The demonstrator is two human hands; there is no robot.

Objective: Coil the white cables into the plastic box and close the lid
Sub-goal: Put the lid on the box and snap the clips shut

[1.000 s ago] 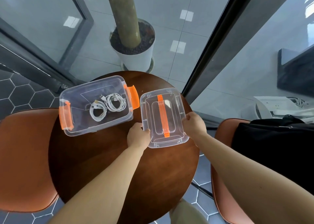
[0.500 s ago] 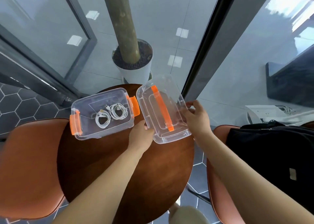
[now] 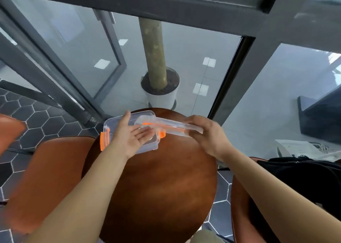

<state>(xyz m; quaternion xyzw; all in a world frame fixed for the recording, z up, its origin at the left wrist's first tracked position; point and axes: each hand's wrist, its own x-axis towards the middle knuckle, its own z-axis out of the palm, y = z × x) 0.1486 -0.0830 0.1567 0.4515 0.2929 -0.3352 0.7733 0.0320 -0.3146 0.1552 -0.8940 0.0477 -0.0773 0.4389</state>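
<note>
Biggest thing here is the round brown wooden worktop (image 3: pixel 156 187), with a brown chair (image 3: pixel 51 169) on the left and a second chair (image 3: pixel 239 205) on the right. A black bag (image 3: pixel 295 178) sits on the right one. Past the glass there's a white pot (image 3: pixel 162 98) with a bare trunk (image 3: pixel 153 49) sticking up out of it.

The clear plastic box (image 3: pixel 112 124) is at the far edge of the worktop, left of centre. The lid (image 3: pixel 171 125) is up in the air, seen nearly edge-on, with its left end over the right side of the box and the rest hanging out past it.

The right hand (image 3: pixel 208 133) has its grip closed on the lid's right end, thumb and fingers pinching it. The left hand (image 3: pixel 127 139) has a loose, flat grip with straight fingers, spread over the box opening and holding nothing. Its fingertips reach the lid's lower edge, but can't tell if they touch.

There's an orange latch (image 3: pixel 104 139) on the box's left end. The white cables are mostly hidden under the left hand and too blurry to make out.
</note>
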